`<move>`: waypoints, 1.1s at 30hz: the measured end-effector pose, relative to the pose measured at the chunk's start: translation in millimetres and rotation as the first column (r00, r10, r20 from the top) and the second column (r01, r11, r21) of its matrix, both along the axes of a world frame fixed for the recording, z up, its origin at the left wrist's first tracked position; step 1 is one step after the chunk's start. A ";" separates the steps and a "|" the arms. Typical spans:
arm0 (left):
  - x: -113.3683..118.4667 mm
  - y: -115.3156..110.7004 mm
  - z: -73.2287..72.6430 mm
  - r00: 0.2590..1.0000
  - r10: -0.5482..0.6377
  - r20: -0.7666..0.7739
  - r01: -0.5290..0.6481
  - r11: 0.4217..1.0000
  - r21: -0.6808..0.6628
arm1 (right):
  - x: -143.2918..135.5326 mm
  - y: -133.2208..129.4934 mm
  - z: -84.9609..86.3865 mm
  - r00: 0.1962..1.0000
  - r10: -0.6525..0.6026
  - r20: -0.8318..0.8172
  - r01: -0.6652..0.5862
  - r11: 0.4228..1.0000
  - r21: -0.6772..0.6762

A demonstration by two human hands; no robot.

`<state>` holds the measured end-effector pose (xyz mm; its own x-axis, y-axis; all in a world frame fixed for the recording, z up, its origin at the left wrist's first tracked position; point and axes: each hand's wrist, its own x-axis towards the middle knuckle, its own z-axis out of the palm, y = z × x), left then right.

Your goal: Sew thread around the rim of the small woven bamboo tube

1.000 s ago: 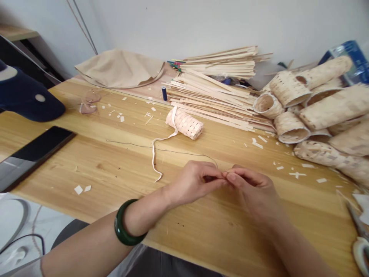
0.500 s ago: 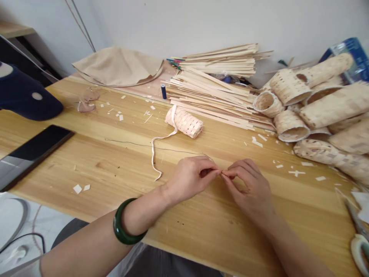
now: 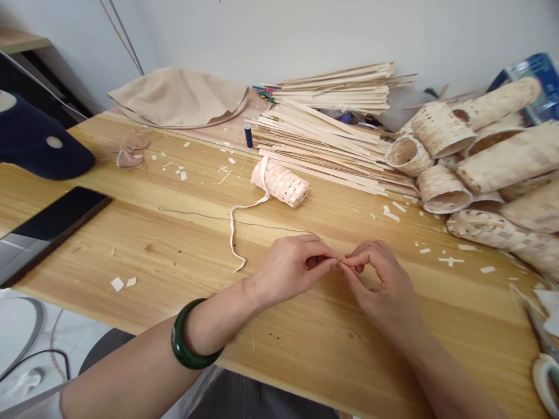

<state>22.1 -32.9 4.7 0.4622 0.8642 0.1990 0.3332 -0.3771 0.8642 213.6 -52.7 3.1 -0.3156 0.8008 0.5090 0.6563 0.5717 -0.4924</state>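
A thin dark thread [image 3: 205, 217] lies across the wooden table [image 3: 196, 361] and runs up to my left hand [image 3: 288, 265]. That hand pinches the thread between thumb and forefinger. Almost touching it, the fingertips of my right hand [image 3: 384, 285] are also pinched, at the thread's near end; the bit between the tips is too small to see clearly. Beyond my hands a small woven cylinder [image 3: 282, 183] of pale strips lies on its side, with a narrow white ribbon [image 3: 232, 227] trailing from it towards me. A green bangle [image 3: 181, 340] circles my left wrist.
Woven tubes [image 3: 449, 131] are piled at the right, above scissors [image 3: 544, 349]. Bundled wood strips [image 3: 323, 139] and a blue thread spool [image 3: 248, 136] lie at the back, near beige cloth [image 3: 179, 96]. A phone [image 3: 52, 233] and dark blue object [image 3: 39, 139] are left.
My pinched fingertips have shifted very slightly to the right, and my right fingers have curled a little differently. The thread and the woven cylinder stay in place.
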 end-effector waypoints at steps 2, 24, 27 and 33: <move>-0.3 0.5 0.0 1.000 -0.003 0.002 0.003 1.000 0.007 | 0.5 0.5 -0.7 1.000 -0.006 0.001 0.006 1.000 -0.003; -1.0 3.9 -9.2 0.998 0.020 -0.057 -0.016 0.998 0.068 | 4.3 7.3 -6.7 1.000 -0.029 0.012 0.030 0.989 -0.142; -1.6 3.4 -8.8 0.996 0.015 -0.089 -0.009 0.998 0.069 | 4.9 6.8 -6.6 1.000 -0.029 0.010 0.030 0.989 -0.143; -4.0 3.6 -6.7 0.990 0.016 -0.142 -0.004 0.996 0.086 | 3.9 6.6 -4.8 1.000 -0.008 0.002 0.008 0.982 -0.186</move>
<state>18.2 -29.3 -2.0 0.4822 0.8519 0.2046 0.4549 -0.4430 0.7725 217.5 -46.2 -1.6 -0.3092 0.8840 0.3505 0.6609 0.4648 -0.5892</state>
